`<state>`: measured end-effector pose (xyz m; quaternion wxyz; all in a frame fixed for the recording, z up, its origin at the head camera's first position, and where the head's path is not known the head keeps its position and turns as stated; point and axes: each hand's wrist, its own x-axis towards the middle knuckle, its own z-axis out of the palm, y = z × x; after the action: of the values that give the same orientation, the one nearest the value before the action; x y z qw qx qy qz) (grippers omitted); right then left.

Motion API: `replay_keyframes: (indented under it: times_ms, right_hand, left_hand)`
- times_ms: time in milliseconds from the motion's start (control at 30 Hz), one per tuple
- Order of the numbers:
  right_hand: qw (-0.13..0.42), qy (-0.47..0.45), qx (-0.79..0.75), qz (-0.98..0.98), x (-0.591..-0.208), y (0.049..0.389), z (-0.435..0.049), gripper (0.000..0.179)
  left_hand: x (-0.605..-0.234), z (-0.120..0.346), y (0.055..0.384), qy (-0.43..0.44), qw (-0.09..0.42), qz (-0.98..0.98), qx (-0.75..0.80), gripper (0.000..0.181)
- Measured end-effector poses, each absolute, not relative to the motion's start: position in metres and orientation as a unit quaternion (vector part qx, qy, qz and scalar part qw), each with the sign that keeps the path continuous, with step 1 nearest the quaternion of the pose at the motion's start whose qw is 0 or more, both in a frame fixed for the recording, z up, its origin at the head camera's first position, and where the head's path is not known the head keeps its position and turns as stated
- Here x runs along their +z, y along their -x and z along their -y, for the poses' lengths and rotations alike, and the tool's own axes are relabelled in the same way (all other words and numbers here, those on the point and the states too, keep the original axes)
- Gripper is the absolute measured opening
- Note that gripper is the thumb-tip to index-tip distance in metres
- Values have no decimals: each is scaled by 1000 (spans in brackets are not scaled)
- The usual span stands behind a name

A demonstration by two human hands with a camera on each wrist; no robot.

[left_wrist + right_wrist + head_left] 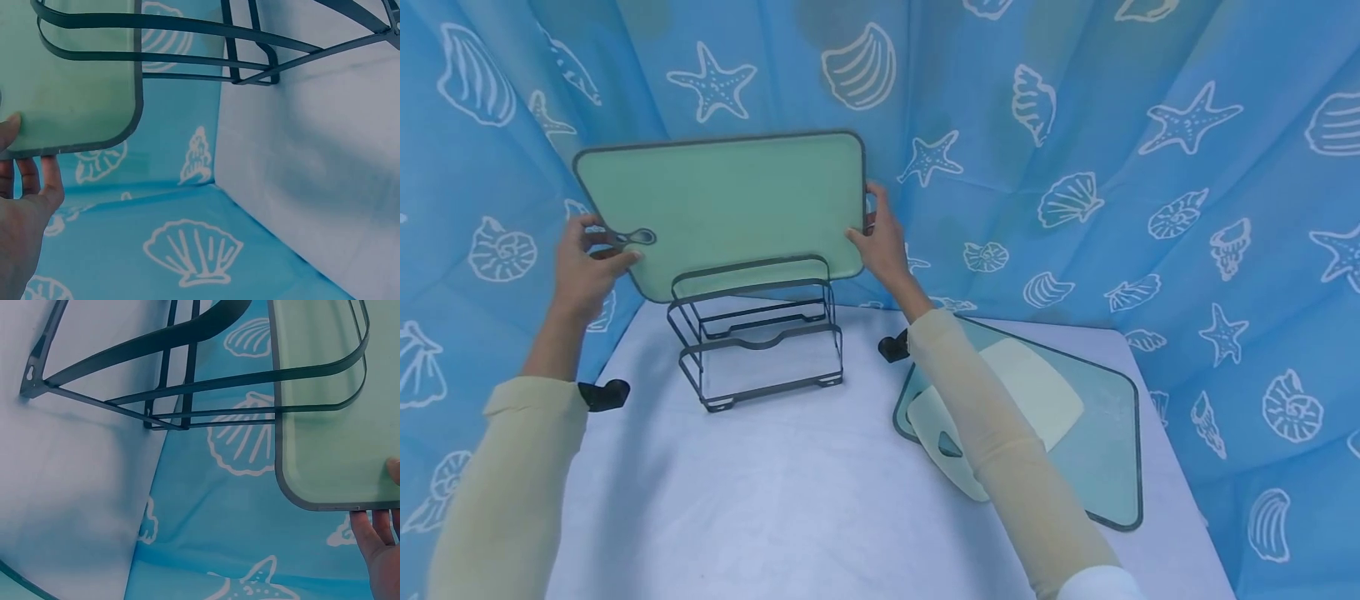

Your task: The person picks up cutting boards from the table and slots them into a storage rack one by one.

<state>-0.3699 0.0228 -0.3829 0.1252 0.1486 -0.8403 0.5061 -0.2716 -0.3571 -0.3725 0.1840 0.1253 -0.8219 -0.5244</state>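
Note:
A green cutting board (pixel 730 204) with a dark grey rim is held up lengthwise behind a dark metal rack (pixel 760 342). My left hand (pixel 583 271) grips its left end by the small handle loop, thumb in front and fingers behind. At the opposite end my right hand (pixel 883 242) pinches the edge the same way. In the left wrist view the left hand (pixel 28 219) holds the rim of the board (pixel 81 112). The right wrist view shows the right hand (pixel 381 550) at the other rim, with the rack (pixel 219 381) in front of the board.
Right of the rack, a larger blue-green board (pixel 1105 442) with a dark rim lies on the white-covered table (pixel 775 500). On it rests a pale cutting board (pixel 1030 383), partly hidden by my right sleeve. A blue curtain (pixel 985 183) with shell prints hangs behind.

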Motion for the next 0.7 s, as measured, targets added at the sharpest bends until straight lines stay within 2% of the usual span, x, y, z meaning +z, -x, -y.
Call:
replay_keyframes:
  times_ms: [400,700]
  right_hand:
    - [114,-120,487,857,-391,371,-20,69]
    - [115,-127,483,859,-399,371,-21,70]
  left_hand:
    - [-383,355,270,-125,178,814,-538,49]
    - [-393,356,268,-121,182,828,-516,53]
